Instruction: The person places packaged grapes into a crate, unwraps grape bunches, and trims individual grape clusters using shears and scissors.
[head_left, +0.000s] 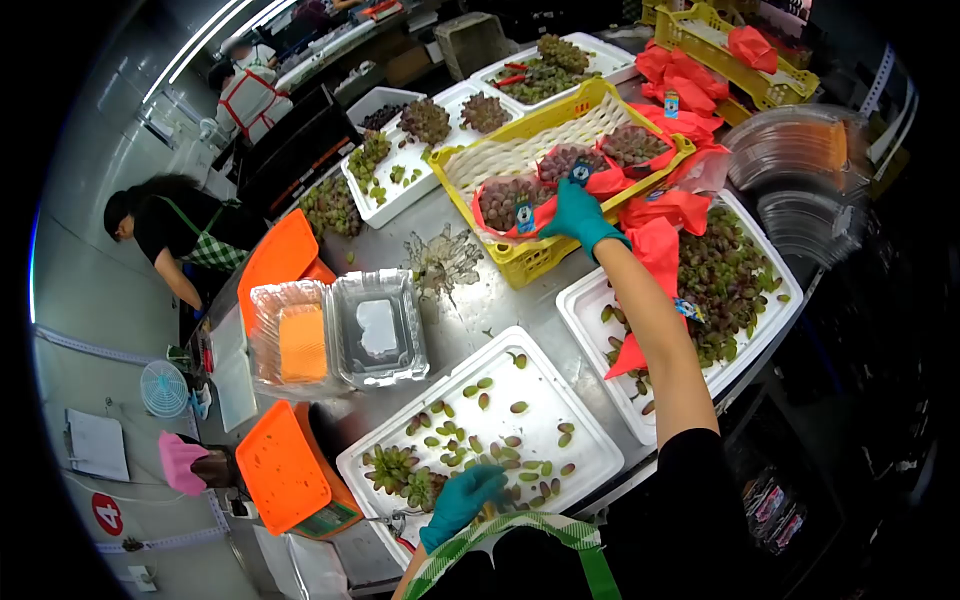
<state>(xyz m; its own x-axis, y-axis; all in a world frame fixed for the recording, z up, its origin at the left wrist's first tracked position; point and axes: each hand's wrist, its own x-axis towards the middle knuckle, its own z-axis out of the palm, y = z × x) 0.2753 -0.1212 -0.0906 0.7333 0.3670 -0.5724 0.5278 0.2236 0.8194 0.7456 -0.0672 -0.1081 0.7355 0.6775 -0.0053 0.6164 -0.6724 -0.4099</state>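
Note:
My left hand (466,503), in a teal glove, hovers low at the near edge of a white foam tray (578,450). Its fingers are blurred and partly hidden, close to loose green and reddish grapes (540,468); a small grape bunch (395,466) lies to its left. My right hand (582,215), gloved alike, reaches into a yellow crate (525,262) lined with white padding. Its fingers close on the red wrapping (606,182) around a bunch of dark grapes. Beside it sits another wrapped grape bunch (510,200) with a blue label.
Clear plastic clamshell boxes (378,330) and orange bins (283,468) stand at the left. A second foam tray (775,260), full of grapes, lies at the right under red wrappers (655,255). More grape trays (400,195) are behind. A co-worker (190,225) bends over at far left.

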